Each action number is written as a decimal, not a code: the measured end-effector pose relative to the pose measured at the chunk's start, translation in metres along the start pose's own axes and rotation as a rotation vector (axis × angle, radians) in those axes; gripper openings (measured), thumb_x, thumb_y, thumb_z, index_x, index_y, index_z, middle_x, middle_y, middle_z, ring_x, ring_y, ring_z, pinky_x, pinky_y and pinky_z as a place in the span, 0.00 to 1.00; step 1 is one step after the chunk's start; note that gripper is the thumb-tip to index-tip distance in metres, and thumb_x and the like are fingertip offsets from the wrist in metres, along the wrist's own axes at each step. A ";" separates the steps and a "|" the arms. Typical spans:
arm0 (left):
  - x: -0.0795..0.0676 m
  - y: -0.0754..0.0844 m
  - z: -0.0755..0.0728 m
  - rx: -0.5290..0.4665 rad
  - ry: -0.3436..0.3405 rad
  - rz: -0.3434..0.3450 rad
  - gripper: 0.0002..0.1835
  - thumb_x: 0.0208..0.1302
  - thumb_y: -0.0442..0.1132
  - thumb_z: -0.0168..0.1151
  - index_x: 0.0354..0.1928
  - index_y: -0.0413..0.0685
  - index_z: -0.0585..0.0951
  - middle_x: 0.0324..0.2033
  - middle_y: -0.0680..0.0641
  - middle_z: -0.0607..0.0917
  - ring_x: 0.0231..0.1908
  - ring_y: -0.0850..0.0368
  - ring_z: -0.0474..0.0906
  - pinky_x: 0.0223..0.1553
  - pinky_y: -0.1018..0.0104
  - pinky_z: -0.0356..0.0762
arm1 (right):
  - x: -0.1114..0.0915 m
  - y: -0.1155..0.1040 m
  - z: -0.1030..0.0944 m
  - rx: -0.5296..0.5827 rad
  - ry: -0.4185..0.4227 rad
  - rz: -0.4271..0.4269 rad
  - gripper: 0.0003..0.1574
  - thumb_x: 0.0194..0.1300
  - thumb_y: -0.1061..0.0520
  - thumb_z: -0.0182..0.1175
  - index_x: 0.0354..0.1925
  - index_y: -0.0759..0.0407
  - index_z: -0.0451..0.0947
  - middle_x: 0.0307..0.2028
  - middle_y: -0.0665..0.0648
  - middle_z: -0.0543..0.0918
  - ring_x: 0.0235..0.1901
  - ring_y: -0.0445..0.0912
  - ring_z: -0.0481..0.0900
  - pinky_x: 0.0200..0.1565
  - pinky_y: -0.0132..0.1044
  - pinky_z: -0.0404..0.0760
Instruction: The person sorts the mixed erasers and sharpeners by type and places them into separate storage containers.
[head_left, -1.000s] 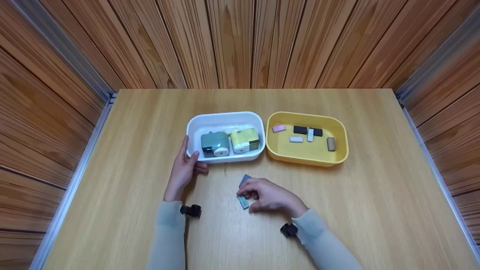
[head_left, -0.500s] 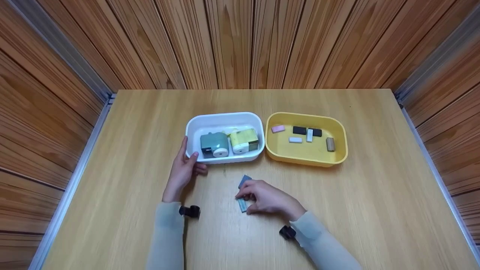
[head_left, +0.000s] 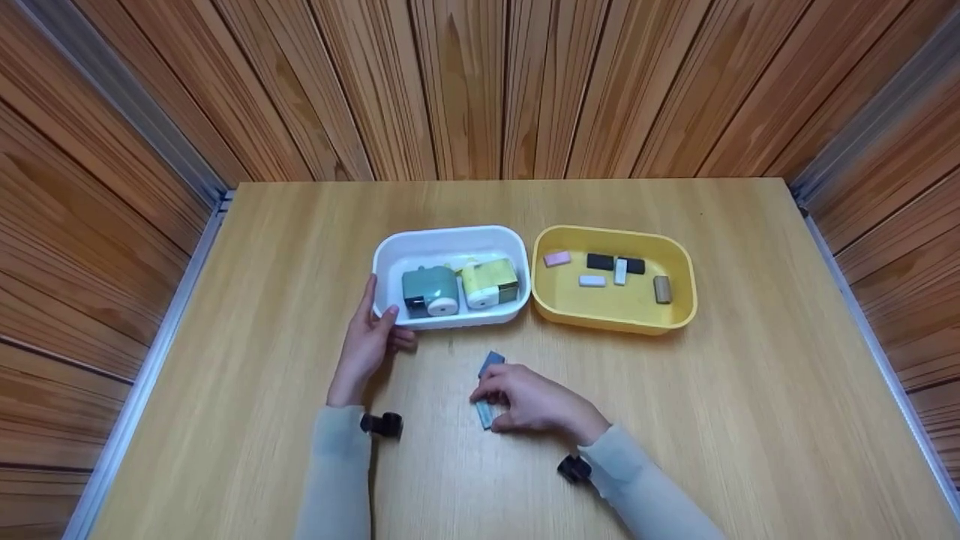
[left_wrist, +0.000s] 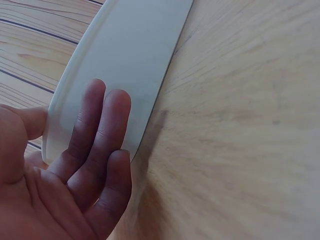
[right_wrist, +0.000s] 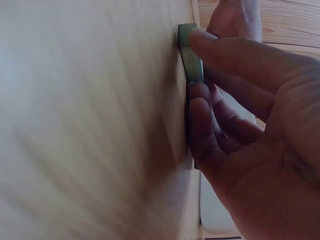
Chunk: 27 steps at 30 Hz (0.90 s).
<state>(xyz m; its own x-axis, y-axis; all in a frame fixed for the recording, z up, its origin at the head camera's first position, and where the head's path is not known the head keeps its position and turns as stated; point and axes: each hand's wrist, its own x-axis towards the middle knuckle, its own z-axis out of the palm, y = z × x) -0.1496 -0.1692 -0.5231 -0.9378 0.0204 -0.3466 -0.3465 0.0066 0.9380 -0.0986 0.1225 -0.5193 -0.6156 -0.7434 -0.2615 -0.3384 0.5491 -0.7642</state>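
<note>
My left hand [head_left: 363,346] grips the near-left corner of a white plastic bin [head_left: 450,324], thumb at the rim and fingers along its outer wall [left_wrist: 135,45]. Inside the bin sit a green pencil sharpener [head_left: 430,288] and a yellow one [head_left: 489,282]. On the table in front, my right hand [head_left: 536,401] pinches a light blue-green eraser [head_left: 484,415] by its ends; the right wrist view shows this eraser [right_wrist: 192,62] between thumb and fingers, low at the tabletop. A darker blue eraser [head_left: 491,361] lies just beyond those fingers, partly hidden.
Right beside the white bin stands a yellow bin [head_left: 615,319]. Several erasers lie in it, including a pink one [head_left: 557,259], a brown one [head_left: 662,289] and black ones. Wood-panelled walls [head_left: 465,90] enclose the table [head_left: 225,375] at the back and sides.
My right hand has drawn the light blue-green eraser slightly toward me along the table, away from the darker blue one. The left hand and both bins stay in place.
</note>
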 end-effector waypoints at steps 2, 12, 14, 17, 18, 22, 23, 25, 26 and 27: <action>0.000 0.000 0.000 -0.007 -0.005 -0.005 0.36 0.77 0.49 0.50 0.76 0.86 0.45 0.36 0.35 0.83 0.40 0.40 0.85 0.49 0.54 0.83 | 0.000 0.001 0.000 0.006 -0.003 0.001 0.27 0.59 0.54 0.73 0.57 0.43 0.82 0.49 0.41 0.75 0.46 0.40 0.73 0.51 0.36 0.75; -0.001 0.000 0.001 -0.007 -0.004 0.019 0.35 0.78 0.46 0.49 0.76 0.83 0.45 0.35 0.35 0.84 0.38 0.41 0.85 0.47 0.53 0.83 | -0.001 0.001 -0.003 0.065 0.006 -0.039 0.27 0.58 0.53 0.73 0.57 0.47 0.82 0.47 0.42 0.76 0.44 0.40 0.74 0.48 0.36 0.75; -0.002 0.000 0.001 -0.010 -0.001 0.033 0.36 0.78 0.46 0.50 0.77 0.82 0.46 0.34 0.34 0.84 0.37 0.41 0.86 0.47 0.53 0.84 | -0.001 0.000 -0.004 0.080 0.014 -0.055 0.27 0.58 0.53 0.74 0.56 0.49 0.83 0.47 0.43 0.76 0.44 0.41 0.74 0.47 0.36 0.75; -0.002 -0.001 0.002 -0.016 0.002 0.046 0.36 0.78 0.45 0.50 0.78 0.79 0.46 0.34 0.35 0.85 0.36 0.41 0.86 0.45 0.52 0.84 | -0.002 0.000 -0.006 0.101 0.026 -0.071 0.26 0.58 0.54 0.73 0.56 0.51 0.83 0.47 0.43 0.77 0.44 0.41 0.75 0.48 0.35 0.76; -0.002 -0.001 0.002 -0.020 0.005 0.049 0.36 0.78 0.45 0.50 0.78 0.78 0.46 0.33 0.35 0.85 0.36 0.41 0.86 0.44 0.52 0.84 | -0.003 -0.001 -0.007 0.105 0.028 -0.073 0.26 0.58 0.54 0.73 0.56 0.51 0.82 0.47 0.43 0.77 0.44 0.41 0.75 0.48 0.36 0.76; -0.002 -0.002 0.002 -0.027 0.003 0.043 0.35 0.79 0.44 0.49 0.78 0.79 0.46 0.34 0.34 0.85 0.37 0.40 0.86 0.44 0.52 0.85 | -0.006 -0.002 -0.010 0.123 0.037 -0.076 0.26 0.59 0.55 0.73 0.57 0.52 0.82 0.47 0.43 0.77 0.45 0.44 0.76 0.49 0.37 0.77; -0.002 -0.002 0.002 -0.025 0.001 0.042 0.35 0.79 0.44 0.49 0.78 0.79 0.46 0.34 0.34 0.85 0.37 0.40 0.86 0.44 0.52 0.84 | -0.006 -0.002 -0.011 0.125 0.040 -0.080 0.26 0.59 0.55 0.73 0.57 0.53 0.82 0.47 0.43 0.77 0.46 0.45 0.76 0.49 0.38 0.77; -0.003 -0.001 0.001 -0.027 -0.003 0.041 0.35 0.79 0.45 0.49 0.78 0.80 0.46 0.34 0.34 0.85 0.37 0.39 0.86 0.44 0.52 0.84 | -0.007 -0.003 -0.013 0.129 0.047 -0.084 0.26 0.59 0.55 0.73 0.57 0.53 0.82 0.48 0.43 0.77 0.46 0.46 0.76 0.49 0.38 0.78; -0.003 -0.001 0.001 -0.026 -0.006 0.041 0.35 0.79 0.45 0.49 0.77 0.81 0.46 0.35 0.34 0.85 0.37 0.39 0.86 0.44 0.51 0.84 | -0.008 -0.003 -0.014 0.130 0.051 -0.087 0.26 0.59 0.56 0.73 0.57 0.54 0.82 0.48 0.43 0.77 0.47 0.47 0.76 0.50 0.39 0.78; -0.003 -0.001 0.001 -0.023 -0.008 0.040 0.35 0.79 0.45 0.48 0.77 0.81 0.46 0.35 0.34 0.85 0.38 0.39 0.86 0.44 0.52 0.84 | -0.008 -0.003 -0.015 0.127 0.055 -0.090 0.26 0.59 0.56 0.73 0.57 0.54 0.82 0.48 0.43 0.77 0.47 0.47 0.77 0.50 0.39 0.78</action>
<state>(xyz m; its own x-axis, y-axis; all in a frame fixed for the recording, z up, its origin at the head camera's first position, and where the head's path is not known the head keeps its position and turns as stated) -0.1464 -0.1682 -0.5234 -0.9506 0.0283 -0.3090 -0.3096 -0.0175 0.9507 -0.1031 0.1326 -0.5061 -0.6259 -0.7635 -0.1591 -0.3029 0.4260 -0.8525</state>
